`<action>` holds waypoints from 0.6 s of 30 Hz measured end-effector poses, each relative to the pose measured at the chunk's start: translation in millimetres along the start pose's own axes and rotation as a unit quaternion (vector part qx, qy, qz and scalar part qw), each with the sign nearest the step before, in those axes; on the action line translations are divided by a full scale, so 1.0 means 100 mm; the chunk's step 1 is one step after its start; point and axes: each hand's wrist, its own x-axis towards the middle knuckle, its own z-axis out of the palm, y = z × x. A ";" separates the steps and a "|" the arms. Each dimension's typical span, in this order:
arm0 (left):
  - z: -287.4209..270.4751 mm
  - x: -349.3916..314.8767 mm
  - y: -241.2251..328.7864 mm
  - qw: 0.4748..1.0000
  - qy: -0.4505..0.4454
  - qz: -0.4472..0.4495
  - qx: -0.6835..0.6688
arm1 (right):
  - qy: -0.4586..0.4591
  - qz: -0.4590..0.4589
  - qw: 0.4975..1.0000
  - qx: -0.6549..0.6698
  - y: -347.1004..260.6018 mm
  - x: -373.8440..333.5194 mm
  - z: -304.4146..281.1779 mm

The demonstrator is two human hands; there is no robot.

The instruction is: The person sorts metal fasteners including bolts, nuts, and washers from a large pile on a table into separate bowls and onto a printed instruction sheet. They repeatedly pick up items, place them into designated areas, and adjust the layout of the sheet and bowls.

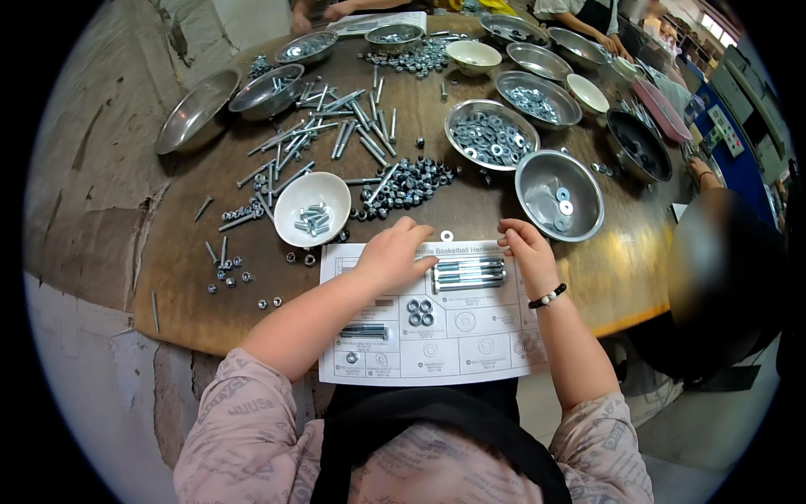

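A printed paper sheet [395, 367] with boxed drawings lies at the table's near edge. A row of long bolts [468, 275] rests on its upper part. My left hand [395, 254] is at the left end of these bolts, thumb and fingers apart, with nothing seen in it. Beside their right end is my right hand [529, 252], fingers loosely curled and slightly apart, also with nothing visible in it. Several nuts [421, 312] sit in one box below, and more bolts [364, 332] lie in a left box above a single nut [352, 358]. A washer [447, 236] lies just beyond the sheet.
A white bowl [290, 197] with short bolts stands left of the sheet. Metal bowls of washers [529, 193] are at the right. Heaps of nuts [410, 183] and long bolts [344, 118] cover the middle. Other people's hands [340, 10] work across the table.
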 end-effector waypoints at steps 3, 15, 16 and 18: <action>-0.14 -0.08 -0.18 0.997 0.069 0.022 -0.039 | -0.026 0.001 0.999 -0.045 -0.07 0.08 0.12; -0.80 -0.09 -1.53 0.962 0.052 -0.088 0.254 | -0.044 -0.020 0.997 -0.065 -0.12 0.01 0.30; -0.80 -0.06 -1.55 0.953 0.015 -0.071 0.295 | -0.044 -0.023 0.997 -0.063 -0.13 -0.01 0.30; -0.80 0.02 -1.53 0.946 -0.033 -0.095 0.308 | -0.045 -0.029 0.997 -0.060 -0.16 -0.03 0.31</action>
